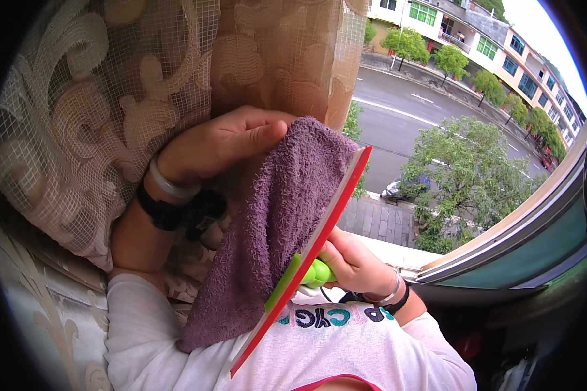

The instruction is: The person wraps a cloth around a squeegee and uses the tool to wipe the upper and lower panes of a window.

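Note:
A purple terry towel point(261, 228) hangs in front of my chest, its lower corner reaching down over my white shirt. My left hand point(248, 137) grips its upper edge, with the thumb in sight and the fingertips hidden behind the cloth. Against the towel's right side lies a window squeegee point(336, 207) with a long red-edged blade, slanting from upper right to lower left. My right hand point(359, 262) is closed on the squeegee's bright green handle, below and right of the blade. The cloth touches the blade along its upper part.
A patterned beige curtain point(137, 85) hangs close behind my left arm. To the right is an open window with a pale frame point(502, 228), looking down on a street point(398, 107) with trees and parked scooters. Pale patterned fabric point(45, 313) lies at the lower left.

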Demonstrator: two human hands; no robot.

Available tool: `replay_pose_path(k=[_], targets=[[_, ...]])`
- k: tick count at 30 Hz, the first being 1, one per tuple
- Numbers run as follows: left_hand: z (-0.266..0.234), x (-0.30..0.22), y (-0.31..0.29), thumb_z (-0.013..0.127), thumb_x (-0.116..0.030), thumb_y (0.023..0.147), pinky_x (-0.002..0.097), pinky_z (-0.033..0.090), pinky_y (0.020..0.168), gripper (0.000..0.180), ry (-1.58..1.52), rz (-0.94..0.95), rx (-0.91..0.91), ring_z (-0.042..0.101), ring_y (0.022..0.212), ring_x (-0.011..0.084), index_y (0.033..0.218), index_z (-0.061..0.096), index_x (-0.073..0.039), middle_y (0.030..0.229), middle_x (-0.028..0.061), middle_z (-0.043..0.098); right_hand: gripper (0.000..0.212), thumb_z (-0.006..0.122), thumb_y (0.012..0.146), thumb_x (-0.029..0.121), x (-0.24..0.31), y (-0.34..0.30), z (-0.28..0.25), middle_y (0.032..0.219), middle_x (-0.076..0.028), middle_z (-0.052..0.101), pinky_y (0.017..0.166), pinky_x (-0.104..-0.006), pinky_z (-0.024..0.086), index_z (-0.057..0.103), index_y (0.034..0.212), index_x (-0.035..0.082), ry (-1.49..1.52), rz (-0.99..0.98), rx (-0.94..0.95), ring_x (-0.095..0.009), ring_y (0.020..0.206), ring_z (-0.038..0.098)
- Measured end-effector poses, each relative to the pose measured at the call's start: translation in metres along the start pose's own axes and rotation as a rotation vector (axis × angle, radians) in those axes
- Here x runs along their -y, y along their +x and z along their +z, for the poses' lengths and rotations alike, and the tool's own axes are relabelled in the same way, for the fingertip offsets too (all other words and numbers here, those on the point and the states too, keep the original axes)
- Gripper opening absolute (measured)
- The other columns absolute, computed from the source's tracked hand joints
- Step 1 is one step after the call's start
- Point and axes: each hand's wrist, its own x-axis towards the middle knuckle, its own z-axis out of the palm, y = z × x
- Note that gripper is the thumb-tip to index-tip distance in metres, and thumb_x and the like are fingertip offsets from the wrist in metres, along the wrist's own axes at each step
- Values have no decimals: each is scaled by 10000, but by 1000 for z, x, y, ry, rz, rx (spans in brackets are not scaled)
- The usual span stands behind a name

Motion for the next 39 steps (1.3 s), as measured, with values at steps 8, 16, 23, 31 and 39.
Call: replay_pose_path(k=[8,16,23,31,39], targets=[[-4,18,-9,371,-475,932,304,412,906,552,-384,-218,-58,558,1011,185,1130,539,12,1067,109,608,298,336,974,191,-3,-1,2,889,-43,574,540,-189,447,433,1197,19,-106,-103,3,-70,642,549],[-15,-34,-11,605,-157,814,234,442,779,229,9,-149,-178,571,835,111,972,581,7,936,64,617,214,373,962,169,7,7,6,884,-153,582,719,-317,443,446,1079,5,-86,-30,39,-235,790,569],[4,-57,13,622,-74,807,190,404,696,160,277,-11,-47,488,764,38,908,523,1,792,-12,534,180,373,964,174,8,12,9,771,-142,548,639,-337,445,439,1018,16,-133,10,51,-231,681,550],[-5,-39,31,671,-104,722,254,413,733,339,817,-65,150,509,850,107,1005,504,-22,909,61,543,151,393,957,171,8,11,15,693,-131,521,538,-322,430,423,979,25,-180,-26,9,-217,579,545],[1,-51,-4,607,-57,811,241,395,858,208,577,455,-306,508,1039,156,1003,553,0,1190,140,488,174,330,979,191,13,8,4,697,-42,500,397,-214,342,410,1048,52,215,32,-242,-77,441,431]])
